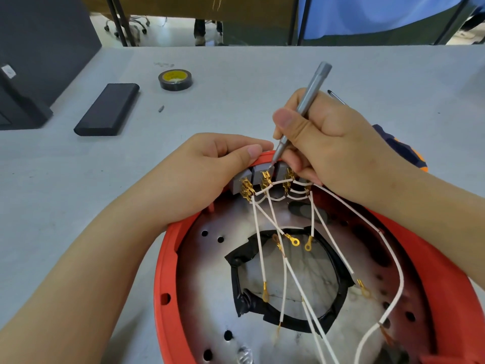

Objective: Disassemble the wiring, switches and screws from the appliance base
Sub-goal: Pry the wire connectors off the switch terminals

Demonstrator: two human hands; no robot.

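Note:
The red round appliance base [168, 271] lies open side up on the grey table, its metal floor showing holes and a black-edged opening. Grey switches [258, 172] sit in a row at its far rim, with brass terminals [265, 179] and several white wires [286, 271] running from them. My left hand [210, 174] grips the far rim beside the switches, thumb on top. My right hand [330, 145] holds a silver screwdriver [307, 101] like a pen, its tip at the middle switch's terminal.
A roll of black tape [175, 79], a flat black block [107, 109] and a small loose bit [161, 108] lie at the back left. Another tool [337, 98] and a navy-and-orange item [401, 147] show behind my right hand. A dark case [21, 106] stands far left.

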